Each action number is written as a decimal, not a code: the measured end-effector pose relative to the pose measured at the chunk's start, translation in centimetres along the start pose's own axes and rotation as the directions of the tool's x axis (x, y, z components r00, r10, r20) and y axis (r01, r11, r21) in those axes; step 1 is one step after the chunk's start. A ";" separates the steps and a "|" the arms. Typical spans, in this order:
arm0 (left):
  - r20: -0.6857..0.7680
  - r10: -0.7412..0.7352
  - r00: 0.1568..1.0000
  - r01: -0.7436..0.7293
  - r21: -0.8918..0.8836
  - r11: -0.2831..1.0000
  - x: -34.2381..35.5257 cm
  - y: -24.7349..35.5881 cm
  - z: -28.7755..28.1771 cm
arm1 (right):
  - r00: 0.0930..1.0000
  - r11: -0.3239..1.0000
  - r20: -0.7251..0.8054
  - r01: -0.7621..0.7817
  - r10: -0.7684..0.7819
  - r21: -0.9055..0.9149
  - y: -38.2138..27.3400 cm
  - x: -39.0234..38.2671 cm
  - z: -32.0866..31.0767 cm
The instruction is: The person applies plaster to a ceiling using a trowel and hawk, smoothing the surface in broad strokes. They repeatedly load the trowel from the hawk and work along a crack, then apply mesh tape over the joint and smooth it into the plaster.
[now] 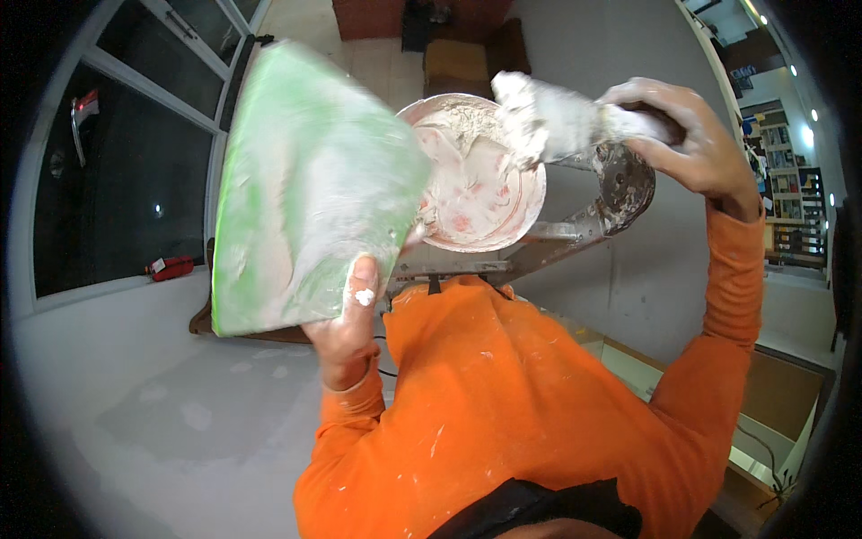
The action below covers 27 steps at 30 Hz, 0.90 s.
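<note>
My left hand (348, 331) grips a green plastering board (314, 193) by its lower right edge, thumb on top. White plaster is smeared over the board, which is blurred by motion. A white blob sticks to that thumb. My right hand (687, 135) is wrapped round the grip of a putty knife (575, 121). Thick plaster coats its blade, so the metal is mostly hidden. Between the two tools stands a round bucket (536, 202) with wet plaster (467, 184) inside. The blade end overlaps the bucket's upper right rim in view; I cannot tell whether they touch.
A plaster-spattered metal ladder (575, 229) is beside the bucket. Dark window panes (117, 180) line the left, with a red object (171, 268) on the sill. A grey wall (620, 54) rises behind my right hand. Shelves (786, 180) stand far right.
</note>
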State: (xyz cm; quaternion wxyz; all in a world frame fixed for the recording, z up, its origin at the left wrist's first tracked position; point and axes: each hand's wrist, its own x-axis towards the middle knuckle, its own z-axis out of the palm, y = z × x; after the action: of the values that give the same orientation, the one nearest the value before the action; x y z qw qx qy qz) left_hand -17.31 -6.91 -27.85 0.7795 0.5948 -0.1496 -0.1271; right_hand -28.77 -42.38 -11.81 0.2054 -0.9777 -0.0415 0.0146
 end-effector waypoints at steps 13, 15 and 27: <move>0.352 -0.396 0.848 0.528 -0.506 0.682 0.9 1.9 2.9 | 0.728 0.969 -0.641 0.151 -0.241 -0.193 -6.3 -3.2 10.2; 0.347 -0.381 0.857 0.515 -0.552 0.656 0.9 1.4 3.4 | 0.722 0.962 -0.649 0.083 -0.239 -0.261 -7.3 -3.7 11.9; 0.368 -0.450 0.814 0.579 -0.446 0.683 1.8 2.1 3.9 | 0.726 0.983 -0.687 -0.105 -0.026 -0.149 -6.7 -5.7 15.3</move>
State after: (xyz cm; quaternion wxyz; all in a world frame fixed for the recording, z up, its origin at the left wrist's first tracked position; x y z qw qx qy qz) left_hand -17.13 -10.54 -24.73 0.8231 0.3503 -0.0219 -0.4464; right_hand -35.68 -30.62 -23.09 0.1181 -0.9286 0.0570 -0.3471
